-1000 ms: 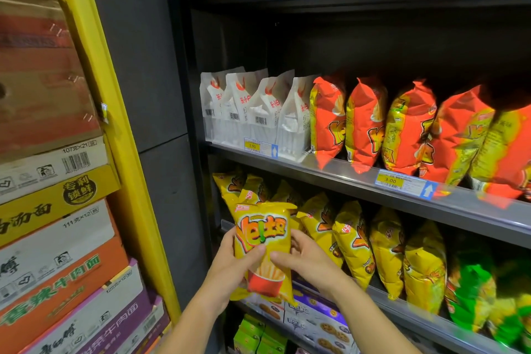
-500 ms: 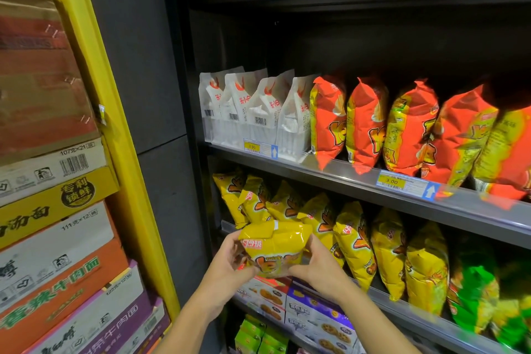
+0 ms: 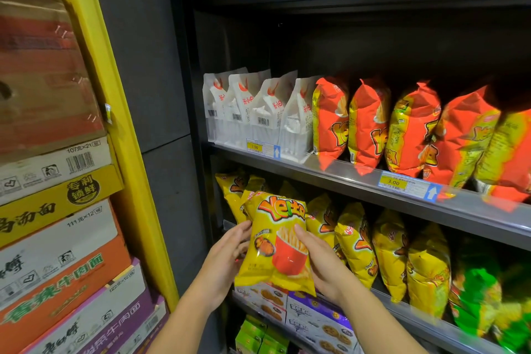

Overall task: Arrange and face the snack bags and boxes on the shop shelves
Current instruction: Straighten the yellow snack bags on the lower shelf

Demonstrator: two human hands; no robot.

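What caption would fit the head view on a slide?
Left hand and right hand hold a yellow fries bag upright, front outward, before a row of yellow snack bags.

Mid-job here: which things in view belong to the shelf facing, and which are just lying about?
Job: yellow fries bag, gripped by left hand and right hand; yellow bags on its shelf; red bags and white bags above; biscuit boxes below.
Lying about: stacked cartons at left; yellow post; price tags.
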